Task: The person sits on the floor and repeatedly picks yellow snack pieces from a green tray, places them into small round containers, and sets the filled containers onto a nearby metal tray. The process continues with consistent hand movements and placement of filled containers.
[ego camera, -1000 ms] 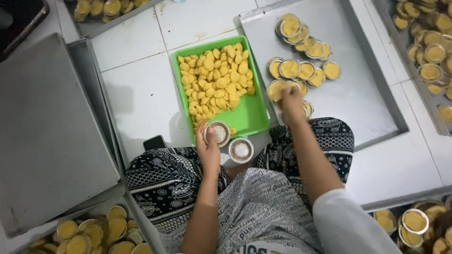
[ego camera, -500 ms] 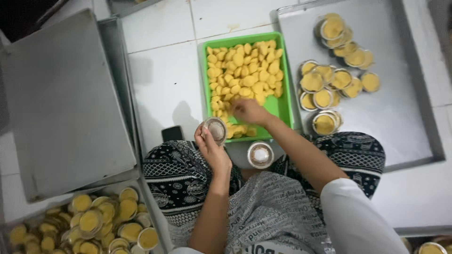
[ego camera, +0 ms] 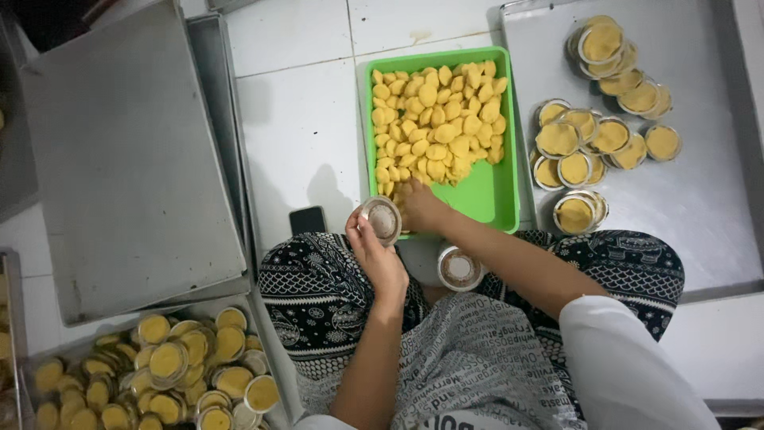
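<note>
At lower left, a tray of filled cups [ego camera: 159,374] is cut off by the frame edge. Fingertips of the right hand [ego camera: 422,209] are hidden among the yellow pastries [ego camera: 438,127] at the near edge of the green tray [ego camera: 500,199]; whether anything is pinched cannot be told. A small clear cup [ego camera: 382,219], apparently empty, is gripped by the left hand [ego camera: 376,253] above the lap. Another cup [ego camera: 460,267] is seen between the knees. Filled cups [ego camera: 593,135] are laid on a metal tray [ego camera: 700,207], right. White floor tiles [ego camera: 298,119] are visible beneath.
</note>
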